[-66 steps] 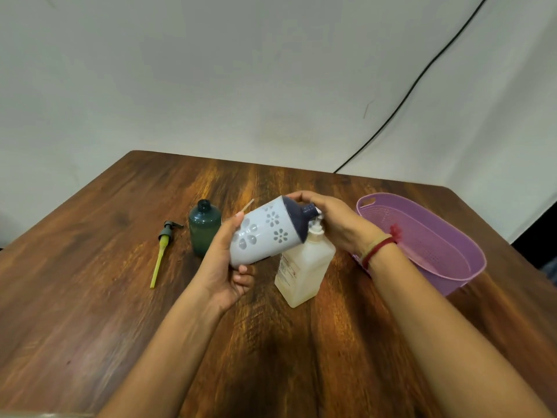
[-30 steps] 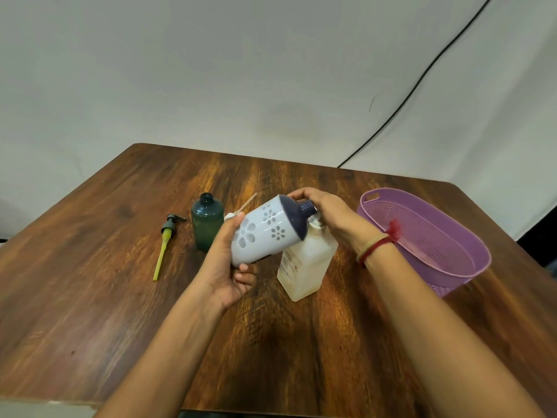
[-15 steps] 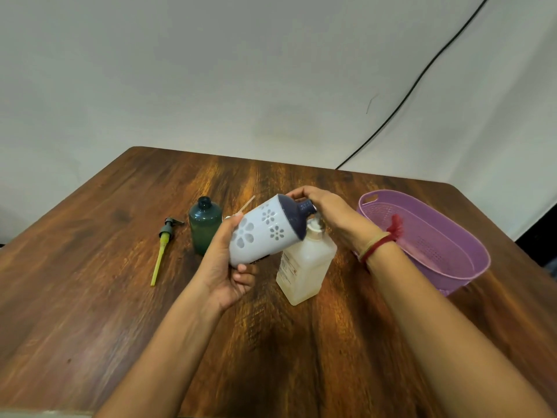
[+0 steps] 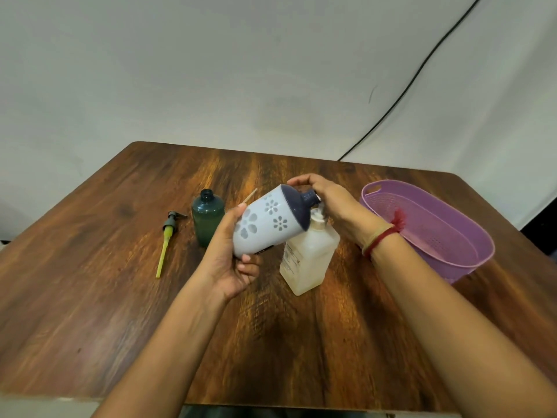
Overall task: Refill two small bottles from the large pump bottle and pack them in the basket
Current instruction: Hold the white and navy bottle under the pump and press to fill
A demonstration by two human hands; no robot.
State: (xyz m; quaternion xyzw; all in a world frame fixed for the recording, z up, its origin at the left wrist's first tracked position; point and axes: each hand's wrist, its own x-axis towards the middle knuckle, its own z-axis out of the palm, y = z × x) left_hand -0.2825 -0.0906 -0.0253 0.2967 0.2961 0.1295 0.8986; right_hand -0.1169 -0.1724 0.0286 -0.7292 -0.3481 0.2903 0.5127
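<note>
My left hand [image 4: 230,260] grips the base of a white flower-patterned bottle [image 4: 268,221] with a dark blue neck, tilted so its open mouth points right, against the pump head of the large translucent pump bottle [image 4: 307,254]. My right hand [image 4: 334,203] rests closed over that pump head, which it mostly hides. The large bottle stands upright on the table and holds pale yellowish liquid. A small dark green bottle [image 4: 208,215] stands open, without a cap, to the left. The purple basket [image 4: 434,233] sits at the right with nothing in it.
A loose pump top with a yellow-green tube [image 4: 167,239] lies on the wooden table [image 4: 90,297] left of the green bottle. A thin pale stick [image 4: 250,195] lies behind the white bottle. A black cable [image 4: 407,82] runs down the wall behind.
Both hands and the two bottles keep nearly the same pose across the frames; only the view shifts slightly.
</note>
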